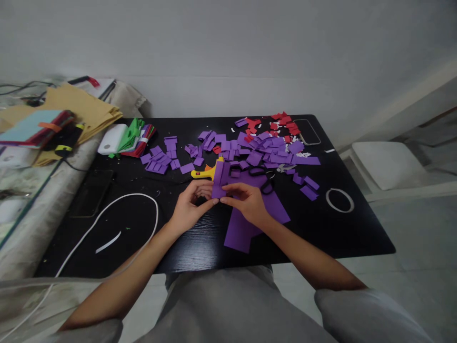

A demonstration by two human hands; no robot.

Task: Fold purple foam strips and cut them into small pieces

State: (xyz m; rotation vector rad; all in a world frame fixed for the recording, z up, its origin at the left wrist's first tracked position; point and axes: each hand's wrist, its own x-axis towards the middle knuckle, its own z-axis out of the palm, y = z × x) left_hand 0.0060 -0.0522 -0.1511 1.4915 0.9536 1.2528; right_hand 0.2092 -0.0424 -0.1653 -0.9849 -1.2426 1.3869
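Observation:
Between my two hands is a folded strip of purple paper [218, 183], held up over the near middle of the table. My left hand [194, 200] pinches its left edge between thumb and fingers. From the other side, my right hand [246, 200] pinches its lower right edge. Just behind the strip lies a yellow glue gun [203, 174], partly hidden by the paper. Larger purple sheets [237, 232] lie under and beside my right hand. Black-handled scissors [267, 186] rest on the paper to the right.
Cut purple pieces [271, 147] and red scraps [285, 121] spread across the back of the black table [185, 247]. A white cable [157, 214] loops at left, near a dark phone [92, 193]. A tape ring [340, 200] lies right. Bundled coloured paper [134, 138] stands back left.

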